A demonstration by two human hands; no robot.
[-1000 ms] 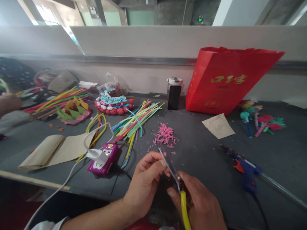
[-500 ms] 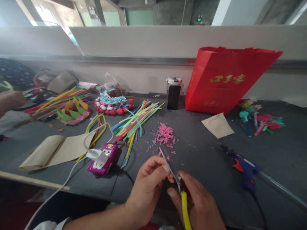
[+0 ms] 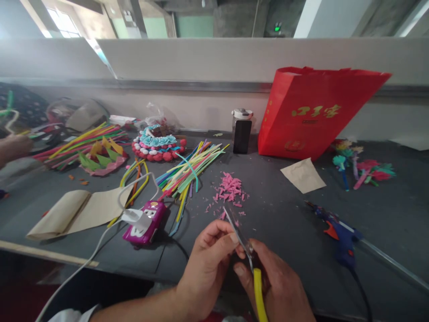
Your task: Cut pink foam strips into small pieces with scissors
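My right hand (image 3: 275, 281) grips scissors (image 3: 239, 235) with yellow handles, blades pointing up and away. My left hand (image 3: 209, 261) pinches something tiny against the blades, too small to make out. Just beyond the blade tips lies a small heap of pink cuttings (image 3: 229, 188) on the dark table (image 3: 284, 214). A fan of coloured strips (image 3: 191, 169) lies left of the cuttings.
A blue glue gun (image 3: 338, 230) lies at the right. A red bag (image 3: 311, 114), a bottle (image 3: 241, 130), brown paper (image 3: 303, 175), finished flowers (image 3: 362, 169), a purple power strip (image 3: 145, 223) with white cable, folded paper (image 3: 78, 210) and a bead cake (image 3: 158, 145) are around. Another person's hand (image 3: 13, 147) shows far left.
Both hands with the scissors have shifted slightly down and right. The other person's hand at far left has moved with a strip.
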